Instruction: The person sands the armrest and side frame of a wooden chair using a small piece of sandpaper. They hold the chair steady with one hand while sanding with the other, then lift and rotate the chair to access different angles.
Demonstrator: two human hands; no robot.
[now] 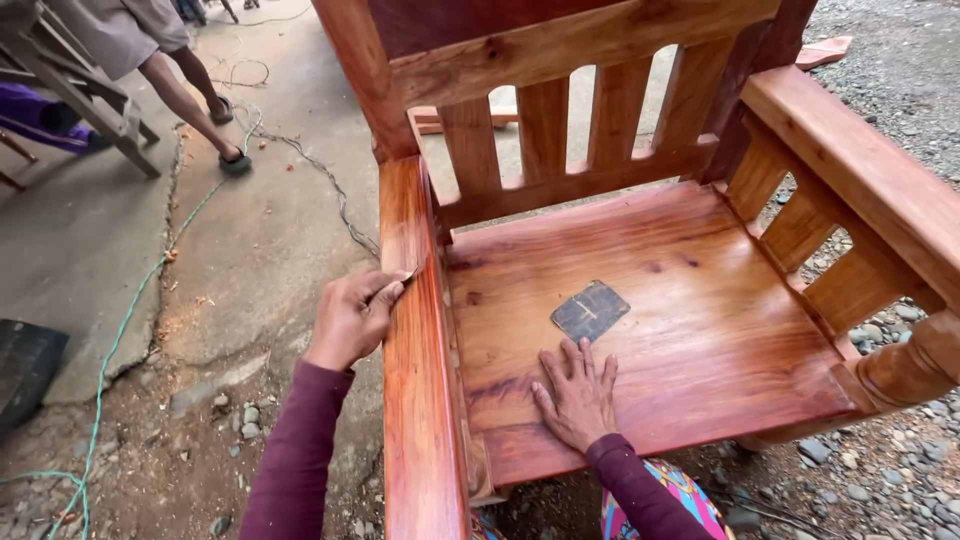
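A glossy reddish wooden armchair (690, 330) stands in front of me. My left hand (352, 317) is closed on a small piece of sandpaper (400, 278) and presses it against the outer side of the left armrest (412, 400). My right hand (577, 392) lies flat, fingers spread, on the seat near its front edge. A dark, worn square of sandpaper (590, 310) lies loose on the seat just beyond my right fingertips. Both my arms wear dark maroon sleeves.
Another person's legs in sandals (205, 110) stand at the upper left beside a wooden frame (70, 90). A green cord (120, 330) and a dark cable (320, 175) trail over the concrete. Gravel (900, 470) lies to the right. A dark object (25, 365) sits at the left edge.
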